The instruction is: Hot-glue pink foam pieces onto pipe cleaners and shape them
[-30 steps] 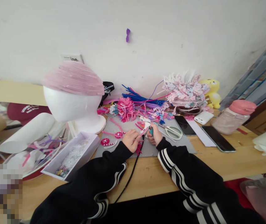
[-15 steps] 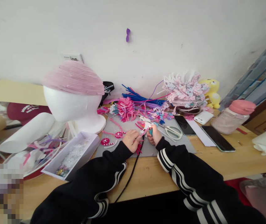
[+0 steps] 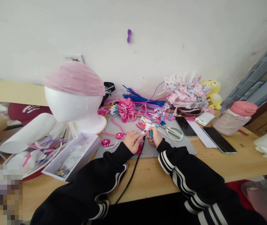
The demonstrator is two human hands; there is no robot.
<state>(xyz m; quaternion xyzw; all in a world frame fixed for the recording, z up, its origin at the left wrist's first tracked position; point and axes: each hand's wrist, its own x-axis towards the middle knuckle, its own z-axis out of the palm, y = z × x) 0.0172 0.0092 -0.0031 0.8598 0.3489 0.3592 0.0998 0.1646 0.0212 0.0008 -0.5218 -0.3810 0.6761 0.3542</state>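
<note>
My left hand [image 3: 132, 141] is closed, its fingers pinching a pink pipe cleaner [image 3: 145, 133] whose end points toward my other hand. My right hand [image 3: 156, 137] wraps round a small teal lighter [image 3: 151, 133], mostly covered by the fingers. Between and just beyond both hands, a white glue gun [image 3: 148, 126] lies on the grey mat [image 3: 182, 149], its black cord [image 3: 133, 175] running to the table's front edge. Dark pink petal shapes [image 3: 139, 149] show below my left hand. Left of it are pink beaded rounds [image 3: 105, 142].
Scissors [image 3: 174, 133] and two phones [image 3: 219, 139] lie to the right, near a pink-lidded jar [image 3: 233, 118]. At left stand a white foam head [image 3: 74, 106] and a box of beads [image 3: 71, 157]. Blue pipe cleaners [image 3: 143, 98] and a pink fuzzy bunch [image 3: 127, 109] lie behind.
A small orange glow at the lighter near my right thumb is gone now. Both hands stay in nearly the same place.
</note>
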